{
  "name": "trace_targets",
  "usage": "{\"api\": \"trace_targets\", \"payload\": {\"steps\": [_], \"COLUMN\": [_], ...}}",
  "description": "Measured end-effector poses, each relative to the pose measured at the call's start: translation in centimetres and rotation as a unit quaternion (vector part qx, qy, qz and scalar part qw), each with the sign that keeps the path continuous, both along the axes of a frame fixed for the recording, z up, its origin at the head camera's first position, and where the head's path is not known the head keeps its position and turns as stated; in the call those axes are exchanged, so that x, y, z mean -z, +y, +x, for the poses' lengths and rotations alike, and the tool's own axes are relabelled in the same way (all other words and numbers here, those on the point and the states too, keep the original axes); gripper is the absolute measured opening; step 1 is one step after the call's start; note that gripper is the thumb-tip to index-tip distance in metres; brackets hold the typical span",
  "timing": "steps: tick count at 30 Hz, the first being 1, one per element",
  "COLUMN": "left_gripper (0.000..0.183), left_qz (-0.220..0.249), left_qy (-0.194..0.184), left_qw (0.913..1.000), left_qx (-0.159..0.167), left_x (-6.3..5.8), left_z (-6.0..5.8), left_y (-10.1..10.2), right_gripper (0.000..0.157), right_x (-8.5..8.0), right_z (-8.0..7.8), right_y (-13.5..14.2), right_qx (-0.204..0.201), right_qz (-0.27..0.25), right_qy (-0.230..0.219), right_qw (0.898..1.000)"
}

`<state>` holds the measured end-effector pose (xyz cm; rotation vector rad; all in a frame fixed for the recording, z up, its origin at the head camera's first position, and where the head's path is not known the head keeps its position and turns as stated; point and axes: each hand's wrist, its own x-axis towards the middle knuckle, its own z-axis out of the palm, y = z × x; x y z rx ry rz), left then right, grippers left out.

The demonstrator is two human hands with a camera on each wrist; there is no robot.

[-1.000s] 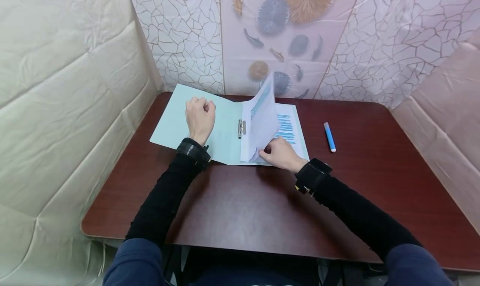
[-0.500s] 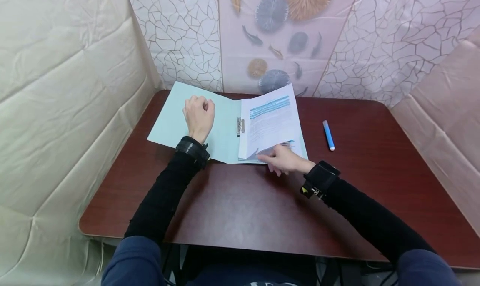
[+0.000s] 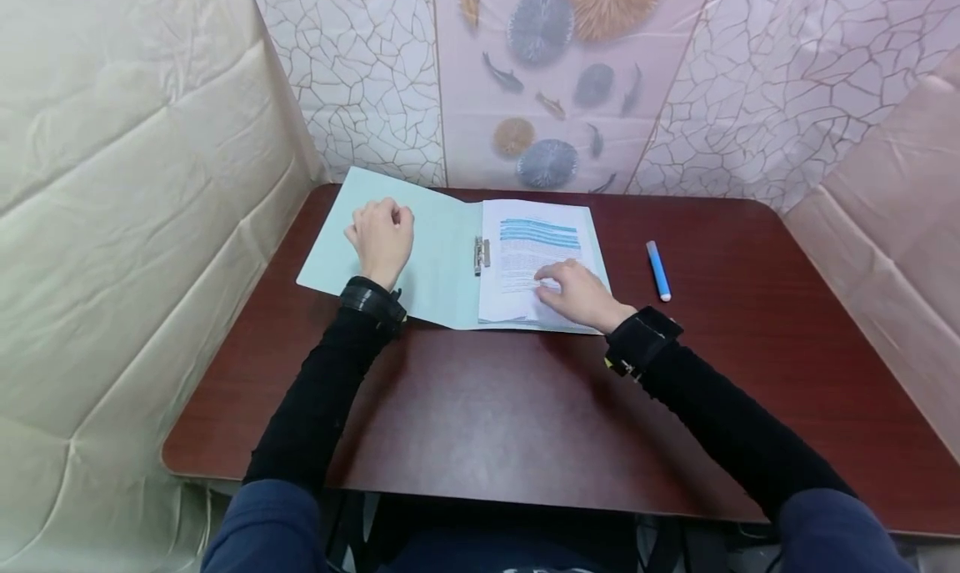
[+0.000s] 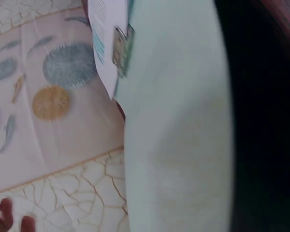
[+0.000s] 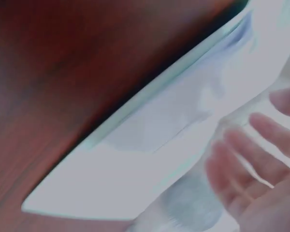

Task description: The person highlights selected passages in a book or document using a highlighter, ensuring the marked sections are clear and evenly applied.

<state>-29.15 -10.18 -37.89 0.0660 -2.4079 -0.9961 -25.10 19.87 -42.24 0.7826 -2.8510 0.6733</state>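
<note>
A pale green folder (image 3: 438, 223) lies spread on the table, with a metal clip (image 3: 482, 256) at its inner fold. On its right half sits a stack of printed paper (image 3: 517, 294), the top sheet marked with blue highlighted lines. Over the left cover is my left hand (image 3: 380, 238), fingers loosely curled and holding nothing. My right hand (image 3: 576, 294) is above the lower right of the sheets, its fingers relaxed and spread in the right wrist view. Whether the right fingertips touch the paper cannot be told.
A blue marker with a white end (image 3: 658, 271) lies to the right of the folder on the dark red-brown table (image 3: 480, 414). Patterned cloth (image 3: 375, 81) hangs behind the table, and pale quilted panels (image 3: 135, 181) enclose the sides.
The raised top sheet has come down flat onto the stack. My right hand has let go of its lower edge and moved up over the page. My left hand has shifted slightly left.
</note>
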Motion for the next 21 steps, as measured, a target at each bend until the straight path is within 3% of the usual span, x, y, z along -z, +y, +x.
{"api": "trace_targets", "payload": {"steps": [5,9,16,21], "left_gripper": [0.029,0.036,0.061,0.066], "left_qz": [-0.041,-0.070,-0.102,-0.088], "left_qy": [-0.064,-0.108,-0.187,-0.225], "left_qw": [0.9969,0.9910,0.9742,0.9677], "left_qx": [-0.020,-0.038,-0.075,-0.072], "left_x": [0.6,0.7,0.4,0.2], "left_z": [0.5,0.8,0.8,0.9], "left_y": [-1.3,-2.4,-4.9,-6.5], "right_gripper": [0.038,0.040,0.044,0.042], "right_x": [1.6,2.3,1.4,0.9], "right_z": [-1.2,-1.7,-2.1,-2.2], "right_y": [2.6,3.9,5.1,6.0], "right_qx": [0.056,0.074,0.148,0.175], "right_qz": [0.072,0.098,0.098,0.102], "right_qy": [-0.005,-0.036,-0.097,-0.115], "right_qw": [0.996,0.992,0.979,0.972]}}
